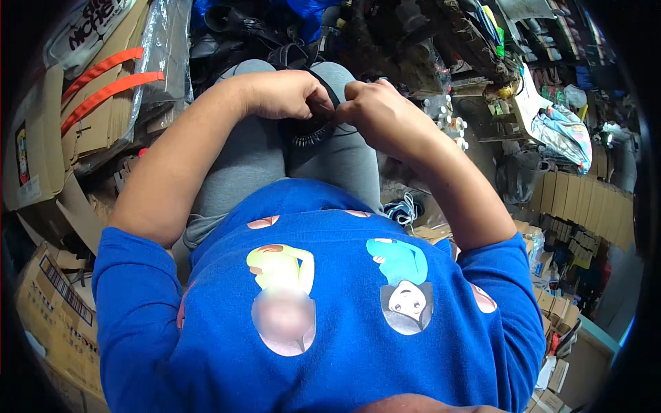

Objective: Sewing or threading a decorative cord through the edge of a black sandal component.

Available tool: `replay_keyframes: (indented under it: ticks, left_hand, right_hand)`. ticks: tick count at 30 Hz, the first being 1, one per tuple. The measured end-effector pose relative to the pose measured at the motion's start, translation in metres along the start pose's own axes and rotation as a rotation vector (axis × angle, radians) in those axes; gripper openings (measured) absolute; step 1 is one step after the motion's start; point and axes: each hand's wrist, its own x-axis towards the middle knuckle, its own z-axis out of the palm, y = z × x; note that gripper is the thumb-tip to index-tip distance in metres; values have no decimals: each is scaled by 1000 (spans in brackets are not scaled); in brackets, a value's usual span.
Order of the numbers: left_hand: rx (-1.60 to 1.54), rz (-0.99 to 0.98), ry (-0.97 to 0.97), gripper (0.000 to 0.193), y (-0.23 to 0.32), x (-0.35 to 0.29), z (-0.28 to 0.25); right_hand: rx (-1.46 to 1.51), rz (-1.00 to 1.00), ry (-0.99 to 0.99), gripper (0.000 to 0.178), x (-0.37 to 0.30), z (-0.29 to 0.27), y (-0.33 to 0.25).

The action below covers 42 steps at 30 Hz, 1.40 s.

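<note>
A black piece (303,129), dark and curved, rests over my lap between my knees, with a row of short pale stitches or teeth along its near edge. My left hand (288,95) comes over it from the left, thumb and fingers pinched on its upper part. Close beside it on the right, my right hand (377,110) is closed, its fingertips at the piece's right edge. Something thin seems to lie between the fingertips of both hands, too small to name. The far part of the black piece is hidden behind my hands.
Flattened cardboard (110,103) with red straps stands at the left, above a cardboard box (58,330). Dark shoes (286,55) and a blue bag (306,15) lie beyond my knees. Several small white bottles (451,124) stand right; a laced shoe (405,208) sits beside my right leg.
</note>
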Motion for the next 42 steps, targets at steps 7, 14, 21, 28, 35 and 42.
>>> replay_keyframes:
  ticks: [7,14,21,28,35,42]
  left_hand:
    - [-74,7,279,23,-4,13,7]
    - [-57,42,463,21,-15,13,28]
    - [577,158,755,24,-1,-30,57]
    - [626,161,680,13,-7,-51,39]
    - [-404,101,1056,24,-13,-53,11]
    - [-1274,147,819,39,-12,-57,4]
  right_hand:
    - [266,39,-45,15,6,18,17]
    - [422,191,-112,17,8,18,13]
    - [1150,547,-73,26,-38,16,41]
    - [1912,19,534,35,-118,-7,98]
    - [690,680,144,36,-111,39,58]
    - [212,568,-9,41,-129,49,60]
